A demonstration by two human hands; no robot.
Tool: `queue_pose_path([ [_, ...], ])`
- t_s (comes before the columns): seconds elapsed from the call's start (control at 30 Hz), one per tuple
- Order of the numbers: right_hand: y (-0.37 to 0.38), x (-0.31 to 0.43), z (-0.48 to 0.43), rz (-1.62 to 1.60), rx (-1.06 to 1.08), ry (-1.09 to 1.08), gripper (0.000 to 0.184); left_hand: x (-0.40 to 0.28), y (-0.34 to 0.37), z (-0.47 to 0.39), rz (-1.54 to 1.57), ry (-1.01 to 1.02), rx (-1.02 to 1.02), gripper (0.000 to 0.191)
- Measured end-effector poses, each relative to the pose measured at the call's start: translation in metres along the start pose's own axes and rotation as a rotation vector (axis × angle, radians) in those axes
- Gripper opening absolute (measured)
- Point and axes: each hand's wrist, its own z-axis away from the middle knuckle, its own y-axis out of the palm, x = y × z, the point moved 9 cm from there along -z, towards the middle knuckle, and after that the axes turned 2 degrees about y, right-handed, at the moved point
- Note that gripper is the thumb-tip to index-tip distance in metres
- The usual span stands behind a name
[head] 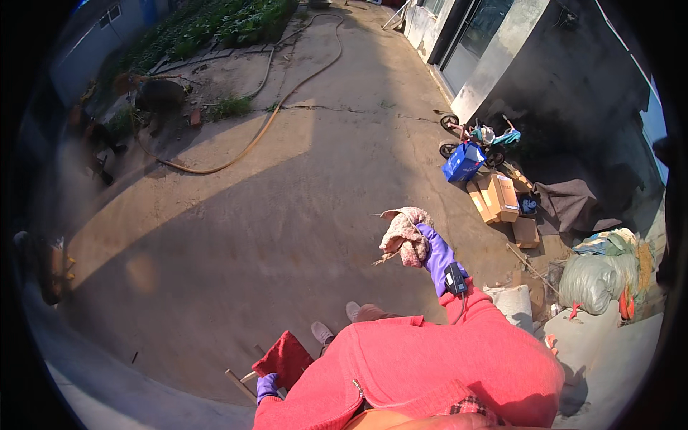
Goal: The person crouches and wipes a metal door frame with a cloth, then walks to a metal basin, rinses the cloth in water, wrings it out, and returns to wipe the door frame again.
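My right hand [421, 242], in a purple glove, is stretched out ahead and grips a bunched pink-and-white fluffy cloth [404, 235] above the concrete ground. A small black device with a cable is on that wrist. At the lower left, my left hand [267, 386], also in a purple glove, is beside a dark red cloth or cushion [286, 359] and a wooden frame [242, 386], perhaps of a stool or chair. Its fingers are mostly hidden, so whether it grips either of them does not show.
Right of me are cardboard boxes [501, 198], a blue bag [463, 161], a small wheeled cycle or stroller [478, 134], a brown blanket [570, 201] and a filled plastic sack [594, 279]. A hose [252, 145] curves over the ground towards a planted bed [231, 21].
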Motion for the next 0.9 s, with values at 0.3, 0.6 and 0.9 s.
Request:
queue_pose_path([
  [0.3, -0.047, 0.111, -0.05, -0.135, -0.175, -0.117, 0.048, -0.185, -0.106, -0.014, 0.142, 0.139, -0.062, 0.038],
  [0.6, -0.089, 0.265, -0.17, -0.175, -0.191, -0.192, 0.048, -0.422, -0.181, -0.044, 0.089, 0.07, -0.137, 0.038],
  [0.9, -0.137, 0.395, -0.317, -0.185, -0.195, -0.247, 0.048, -0.633, -0.184, -0.129, 0.188, 0.147, -0.074, 0.037],
])
